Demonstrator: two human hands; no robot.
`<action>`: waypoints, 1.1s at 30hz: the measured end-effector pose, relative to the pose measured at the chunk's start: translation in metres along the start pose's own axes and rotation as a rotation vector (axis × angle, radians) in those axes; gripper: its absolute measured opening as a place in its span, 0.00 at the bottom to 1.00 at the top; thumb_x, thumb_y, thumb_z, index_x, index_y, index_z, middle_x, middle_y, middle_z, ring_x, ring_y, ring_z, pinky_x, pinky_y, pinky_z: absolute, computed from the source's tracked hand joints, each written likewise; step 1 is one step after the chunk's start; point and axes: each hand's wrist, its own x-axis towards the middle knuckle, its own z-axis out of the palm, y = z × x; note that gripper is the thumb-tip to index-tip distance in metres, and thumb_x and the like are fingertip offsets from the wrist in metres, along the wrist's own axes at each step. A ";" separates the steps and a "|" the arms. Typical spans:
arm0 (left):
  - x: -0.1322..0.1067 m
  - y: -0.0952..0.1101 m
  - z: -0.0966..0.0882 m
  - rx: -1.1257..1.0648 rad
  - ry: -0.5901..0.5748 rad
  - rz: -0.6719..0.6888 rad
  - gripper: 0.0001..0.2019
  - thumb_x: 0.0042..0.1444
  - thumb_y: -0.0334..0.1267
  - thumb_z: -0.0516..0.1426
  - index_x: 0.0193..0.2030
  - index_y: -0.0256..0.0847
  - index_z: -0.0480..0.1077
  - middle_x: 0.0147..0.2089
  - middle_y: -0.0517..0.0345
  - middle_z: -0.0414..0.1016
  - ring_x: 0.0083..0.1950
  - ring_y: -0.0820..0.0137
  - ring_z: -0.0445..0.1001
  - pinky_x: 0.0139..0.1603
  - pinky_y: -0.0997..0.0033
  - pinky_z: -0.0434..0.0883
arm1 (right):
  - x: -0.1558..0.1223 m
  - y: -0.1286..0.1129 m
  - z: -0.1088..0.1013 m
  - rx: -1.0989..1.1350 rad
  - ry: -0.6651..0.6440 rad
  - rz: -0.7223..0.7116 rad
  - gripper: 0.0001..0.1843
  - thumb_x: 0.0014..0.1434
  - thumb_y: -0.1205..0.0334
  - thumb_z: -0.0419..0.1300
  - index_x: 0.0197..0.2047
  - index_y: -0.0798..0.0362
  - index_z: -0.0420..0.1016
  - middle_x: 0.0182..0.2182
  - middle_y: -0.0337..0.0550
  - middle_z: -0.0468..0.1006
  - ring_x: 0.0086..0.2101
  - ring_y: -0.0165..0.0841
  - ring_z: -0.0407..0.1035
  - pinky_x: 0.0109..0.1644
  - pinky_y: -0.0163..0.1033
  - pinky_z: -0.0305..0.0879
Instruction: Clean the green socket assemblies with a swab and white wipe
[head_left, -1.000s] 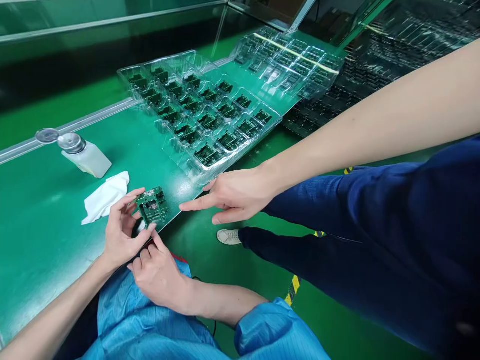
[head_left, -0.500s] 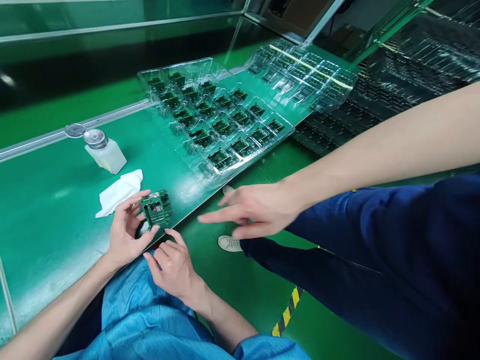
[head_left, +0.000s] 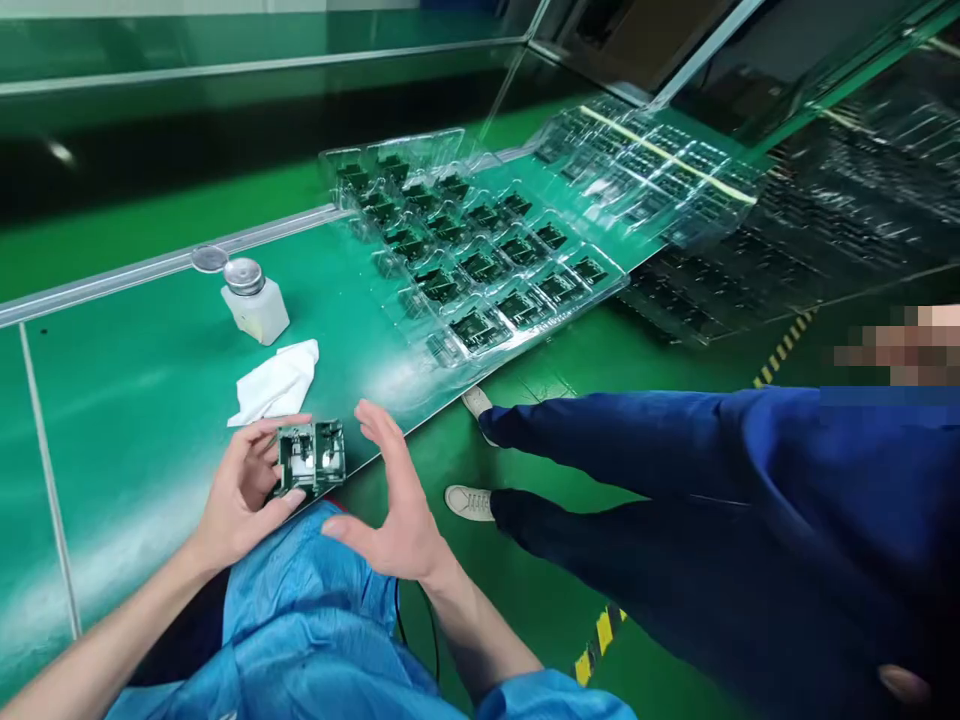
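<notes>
A small green circuit board assembly (head_left: 313, 456) is held by its left edge between the thumb and fingers of my left hand (head_left: 244, 490), near the front edge of the green table (head_left: 150, 430). My right hand (head_left: 394, 490) is just right of the board, thumb and fingers spread apart, with nothing in it. Behind my left hand lies a crumpled white cloth (head_left: 277, 382). Farther back stands a white dispenser bottle (head_left: 256, 308) with a metal top, its round lid flipped up.
A clear plastic tray (head_left: 517, 340) with several green boards lies toward the table's right end. Beyond it are more clear trays (head_left: 652, 165), with dark stacked trays (head_left: 697, 290) beside them. Another person in dark blue trousers (head_left: 585, 430) stands at my right.
The other person's pointing hand has withdrawn from beside the board. My right hand has opened from its curled pose and risen slightly. The board has turned in my left hand.
</notes>
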 end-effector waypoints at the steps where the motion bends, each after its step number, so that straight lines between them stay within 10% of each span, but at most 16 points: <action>1: -0.004 0.001 -0.003 -0.016 0.006 -0.033 0.25 0.54 0.30 0.63 0.57 0.48 0.64 0.60 0.47 0.70 0.56 0.64 0.74 0.50 0.69 0.76 | 0.006 -0.005 0.001 0.008 -0.067 -0.020 0.47 0.61 0.40 0.60 0.71 0.56 0.42 0.66 0.61 0.54 0.65 0.47 0.53 0.65 0.55 0.60; 7: -0.025 0.009 -0.019 -0.077 0.031 -0.144 0.27 0.55 0.38 0.63 0.61 0.51 0.62 0.60 0.50 0.70 0.56 0.63 0.75 0.52 0.71 0.75 | 0.035 -0.029 0.021 -0.061 -0.161 -0.197 0.32 0.63 0.60 0.62 0.66 0.59 0.55 0.55 0.56 0.71 0.56 0.40 0.65 0.62 0.48 0.64; 33: -0.024 0.025 -0.090 -0.285 0.007 -0.209 0.28 0.52 0.36 0.66 0.60 0.50 0.67 0.52 0.49 0.75 0.49 0.62 0.78 0.49 0.66 0.77 | 0.071 -0.051 0.085 -0.154 -0.304 -0.098 0.30 0.62 0.56 0.65 0.63 0.54 0.60 0.54 0.53 0.73 0.55 0.40 0.68 0.59 0.47 0.69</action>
